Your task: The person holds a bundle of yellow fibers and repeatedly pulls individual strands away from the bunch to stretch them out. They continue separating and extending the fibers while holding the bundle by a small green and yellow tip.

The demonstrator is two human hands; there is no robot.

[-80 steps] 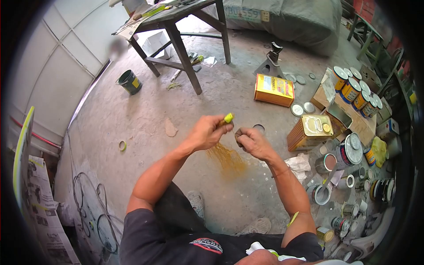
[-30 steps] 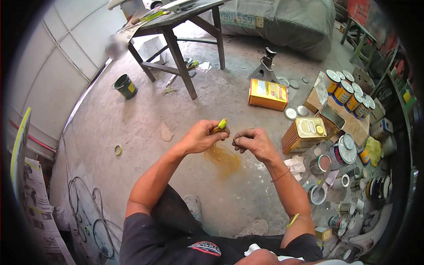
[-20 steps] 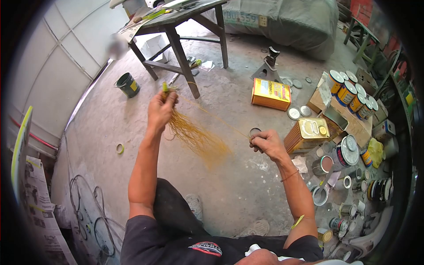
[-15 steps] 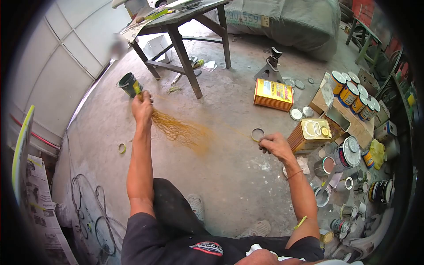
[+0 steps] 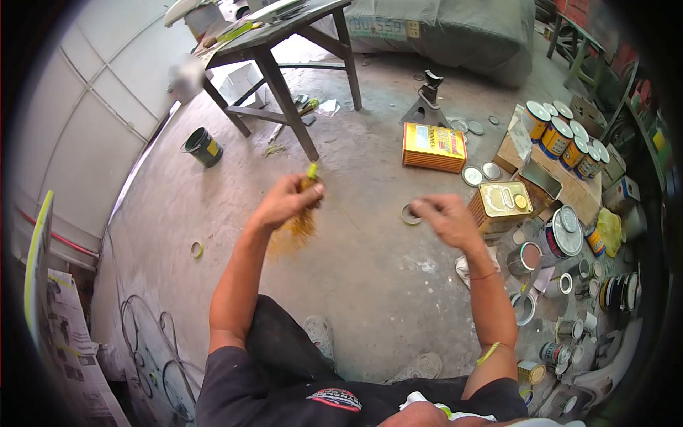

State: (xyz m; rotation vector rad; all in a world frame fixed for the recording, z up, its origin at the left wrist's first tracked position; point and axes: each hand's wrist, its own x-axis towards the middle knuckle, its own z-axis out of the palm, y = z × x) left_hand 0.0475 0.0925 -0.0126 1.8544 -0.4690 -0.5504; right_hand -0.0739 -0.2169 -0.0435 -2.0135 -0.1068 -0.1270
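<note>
My left hand [image 5: 290,202] is closed around a bundle of thin yellow-brown strands [image 5: 297,226]. Its yellow-green wrapped end [image 5: 312,171] sticks up above my fingers, while the loose strands hang below, partly blurred. One fine strand trails off to the right of the bundle. To the right, my right hand [image 5: 449,219] is raised with thumb and fingers pinched together; whatever they hold is too small to make out. Just left of those fingertips, a ring like a tape roll [image 5: 410,214] appears to lie on the floor.
A dark bucket [image 5: 203,148] and another tape roll [image 5: 197,250] stand to the left. Ahead is a wooden table [image 5: 288,89]. On the right are a yellow thinner tin [image 5: 435,147], a gold-topped can [image 5: 500,206] and several paint cans [image 5: 562,235]. Hoses [image 5: 167,349] lie lower left.
My left hand has swung right and down, away from the bucket, with the bundle turned more upright. My right hand has risen slightly. The view has tilted a little.
</note>
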